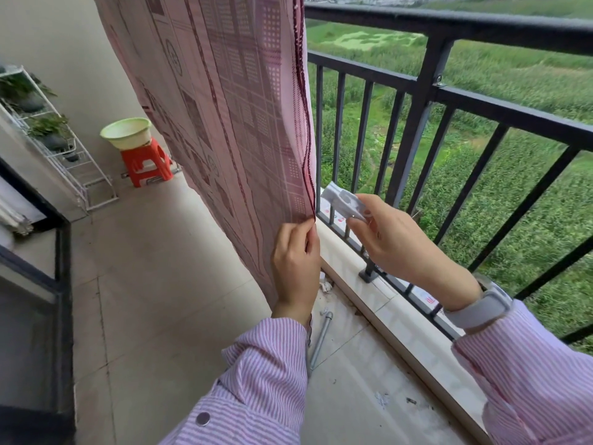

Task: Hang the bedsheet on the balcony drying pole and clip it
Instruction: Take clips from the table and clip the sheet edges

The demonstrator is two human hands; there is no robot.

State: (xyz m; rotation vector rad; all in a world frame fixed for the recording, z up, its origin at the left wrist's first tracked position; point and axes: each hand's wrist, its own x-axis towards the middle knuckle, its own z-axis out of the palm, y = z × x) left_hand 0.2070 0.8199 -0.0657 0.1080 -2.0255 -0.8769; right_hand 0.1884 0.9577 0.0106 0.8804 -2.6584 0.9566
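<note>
At frame centre, the left hand pinches the hanging bedsheet edge; the right hand grip holds a white clip beside it.

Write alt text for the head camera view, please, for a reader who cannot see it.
On a balcony, a person's left hand pinches the edge of a hanging pink patterned bedsheet while the right hand holds a white clip beside it, not yet on the cloth. A black railing overlooks green fields; a green basin sits on a red stool.
</note>
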